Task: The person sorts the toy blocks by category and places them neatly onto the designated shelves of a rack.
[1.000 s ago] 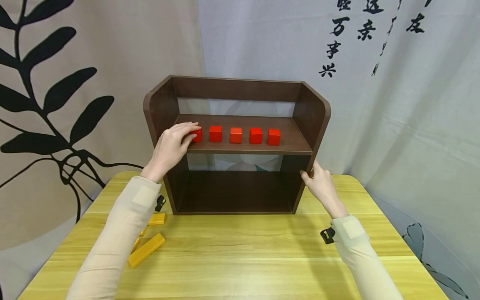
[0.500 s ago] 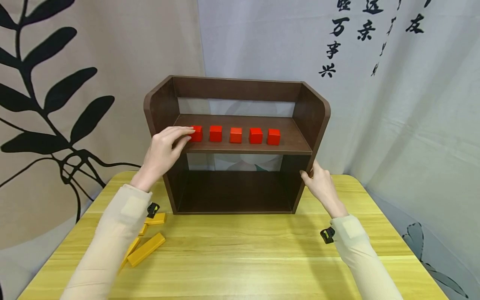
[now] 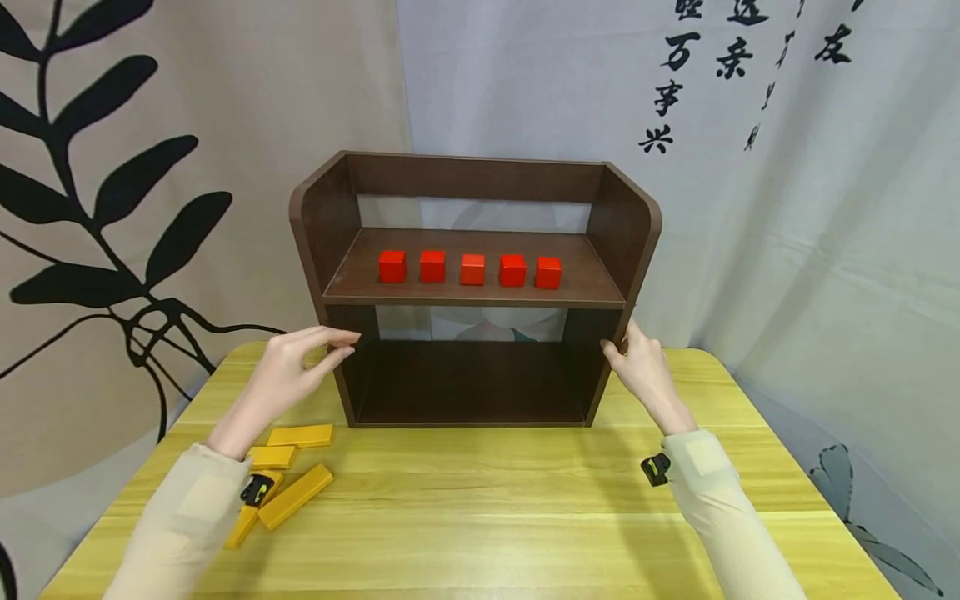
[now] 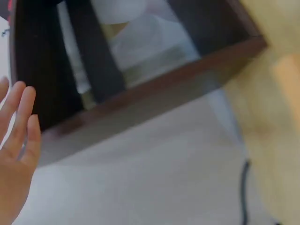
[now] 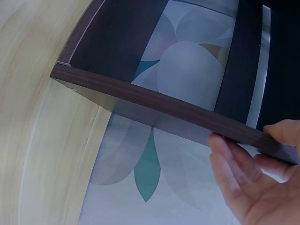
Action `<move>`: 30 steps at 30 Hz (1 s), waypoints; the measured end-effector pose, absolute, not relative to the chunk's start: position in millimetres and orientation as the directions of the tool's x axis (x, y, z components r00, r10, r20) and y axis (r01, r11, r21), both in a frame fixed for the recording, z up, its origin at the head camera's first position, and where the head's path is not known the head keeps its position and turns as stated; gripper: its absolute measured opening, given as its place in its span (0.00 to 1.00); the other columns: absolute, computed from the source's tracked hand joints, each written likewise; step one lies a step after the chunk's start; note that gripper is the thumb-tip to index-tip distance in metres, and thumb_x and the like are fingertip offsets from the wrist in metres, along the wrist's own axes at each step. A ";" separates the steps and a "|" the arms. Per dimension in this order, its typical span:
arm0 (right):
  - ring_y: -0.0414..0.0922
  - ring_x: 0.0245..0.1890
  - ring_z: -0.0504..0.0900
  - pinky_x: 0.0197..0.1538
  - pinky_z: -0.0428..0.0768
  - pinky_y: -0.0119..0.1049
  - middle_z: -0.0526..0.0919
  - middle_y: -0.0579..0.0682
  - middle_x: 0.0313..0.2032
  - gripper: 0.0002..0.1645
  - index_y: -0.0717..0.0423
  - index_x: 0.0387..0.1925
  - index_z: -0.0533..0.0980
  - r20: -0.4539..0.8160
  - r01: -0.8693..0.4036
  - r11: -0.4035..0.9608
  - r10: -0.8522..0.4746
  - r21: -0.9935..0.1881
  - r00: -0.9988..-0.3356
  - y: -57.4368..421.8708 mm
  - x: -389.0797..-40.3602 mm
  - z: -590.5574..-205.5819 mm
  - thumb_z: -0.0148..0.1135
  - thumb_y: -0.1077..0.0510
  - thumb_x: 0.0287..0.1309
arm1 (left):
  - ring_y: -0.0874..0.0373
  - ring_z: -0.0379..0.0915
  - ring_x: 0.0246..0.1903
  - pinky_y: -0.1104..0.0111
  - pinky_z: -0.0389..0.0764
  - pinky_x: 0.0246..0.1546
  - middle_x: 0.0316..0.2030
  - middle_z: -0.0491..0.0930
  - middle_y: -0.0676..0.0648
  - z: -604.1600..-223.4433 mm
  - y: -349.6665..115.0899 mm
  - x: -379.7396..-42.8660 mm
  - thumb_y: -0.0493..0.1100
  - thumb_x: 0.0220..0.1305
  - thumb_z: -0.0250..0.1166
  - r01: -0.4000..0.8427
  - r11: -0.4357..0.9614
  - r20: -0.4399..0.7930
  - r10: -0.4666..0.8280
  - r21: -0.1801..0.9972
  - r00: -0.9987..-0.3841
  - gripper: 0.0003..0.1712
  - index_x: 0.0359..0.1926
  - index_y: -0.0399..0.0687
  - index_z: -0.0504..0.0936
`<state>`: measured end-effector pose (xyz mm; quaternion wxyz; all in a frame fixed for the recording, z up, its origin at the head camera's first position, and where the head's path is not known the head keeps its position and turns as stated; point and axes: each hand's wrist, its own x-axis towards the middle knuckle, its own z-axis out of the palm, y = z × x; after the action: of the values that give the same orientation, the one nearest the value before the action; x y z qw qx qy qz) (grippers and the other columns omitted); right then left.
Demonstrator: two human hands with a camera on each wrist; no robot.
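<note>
A dark brown two-tier shelf (image 3: 480, 167) stands on the table. Several red cubes sit in a row along its upper board, the leftmost cube (image 3: 392, 267) fully in sight. My left hand (image 3: 288, 367) holds nothing; its fingers are loosely bent, thumb and fingertips apart, in front of the shelf's lower left side. In the left wrist view this hand (image 4: 16, 150) shows relaxed fingers next to the shelf's side panel. My right hand (image 3: 647, 375) grips the edge of the right side panel. The right wrist view shows its thumb and fingers (image 5: 222, 161) on either side of that panel (image 5: 154, 101).
Several yellow rectangular blocks (image 3: 296, 497) lie on the wooden table (image 3: 487, 517) at left, below my left forearm and partly hidden by it. Behind the table hang pale curtains (image 3: 525, 75) with leaf and writing prints. Each wrist carries a small black camera (image 3: 656, 469).
My left hand has let go of the leftmost red cube, drawn back left and come down from the upper board. The right hand keeps its grip on the side panel.
</note>
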<state>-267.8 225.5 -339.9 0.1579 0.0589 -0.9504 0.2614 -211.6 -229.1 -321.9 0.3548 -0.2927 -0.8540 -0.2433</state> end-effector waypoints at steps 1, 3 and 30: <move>0.49 0.19 0.74 0.22 0.68 0.35 0.80 0.65 0.35 0.21 0.60 0.52 0.65 0.331 -0.193 0.857 -0.028 -0.478 -0.943 225.5 -267.7 -340.0 0.53 0.52 0.65 | 0.54 0.83 0.34 0.90 0.72 0.42 0.37 0.87 0.46 -328.2 -233.5 -208.1 0.29 0.50 0.70 0.655 0.720 0.728 0.320 0.229 -0.607 0.15 0.41 0.42 0.86; 0.48 0.19 0.74 0.22 0.68 0.35 0.80 0.65 0.35 0.20 0.60 0.52 0.65 0.330 -0.193 0.856 -0.028 -0.479 -0.944 225.4 -267.5 -340.0 0.53 0.52 0.64 | 0.52 0.83 0.36 0.86 0.75 0.43 0.38 0.87 0.45 -340.9 -242.5 -201.4 0.31 0.52 0.69 0.614 0.739 0.679 0.302 0.276 -0.669 0.14 0.41 0.42 0.86; 0.47 0.18 0.73 0.21 0.67 0.35 0.80 0.64 0.35 0.19 0.59 0.51 0.65 0.320 -0.183 0.855 -0.021 -0.486 -0.947 224.9 -267.9 -339.9 0.53 0.52 0.65 | 0.34 0.72 0.54 0.41 0.73 0.53 0.52 0.79 0.32 -446.1 -324.3 -202.2 0.42 0.58 0.67 0.245 0.786 0.044 0.268 0.567 -0.963 0.21 0.51 0.37 0.80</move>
<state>-267.9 224.9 -339.9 0.1535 0.0535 -0.9507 0.2640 -202.2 -324.3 -446.1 -0.0192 -0.1356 -0.9449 -0.2975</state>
